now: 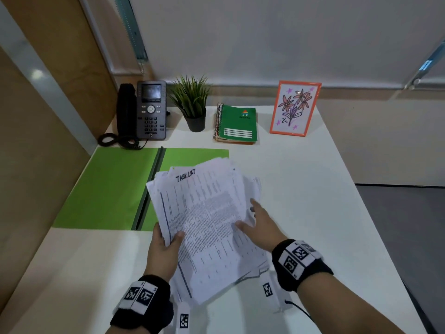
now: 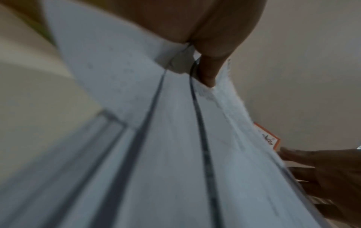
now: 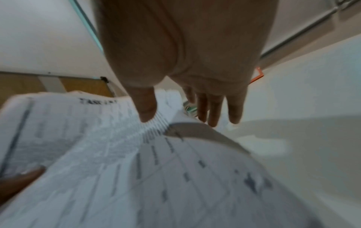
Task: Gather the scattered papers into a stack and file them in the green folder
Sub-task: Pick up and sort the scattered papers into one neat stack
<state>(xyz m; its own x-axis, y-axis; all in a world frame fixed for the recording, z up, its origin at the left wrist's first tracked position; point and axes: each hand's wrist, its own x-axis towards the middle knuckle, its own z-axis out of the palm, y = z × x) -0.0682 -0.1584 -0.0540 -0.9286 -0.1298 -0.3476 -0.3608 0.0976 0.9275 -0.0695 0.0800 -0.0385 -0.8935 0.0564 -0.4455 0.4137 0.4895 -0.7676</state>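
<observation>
Here, low in the head frame, I see the left hand [image 1: 166, 247] gripping the papers [image 1: 209, 227] at their left edge, thumb on top and fingers under the sheets. To the right of centre, the right hand [image 1: 258, 225] lies open, straight fingers against the stack's right edge and thumb on the top sheet headed "TASK LIST". The stack is uneven, its far end overlapping the green folder [image 1: 108, 186], which lies open and flat at centre left on the white desk [image 1: 313, 189]. Along the upper part of the frame stand a desk phone [image 1: 150, 112], a potted plant [image 1: 192, 104], a green spiral notebook [image 1: 237, 124] and an orange-framed flower drawing [image 1: 295, 108].
</observation>
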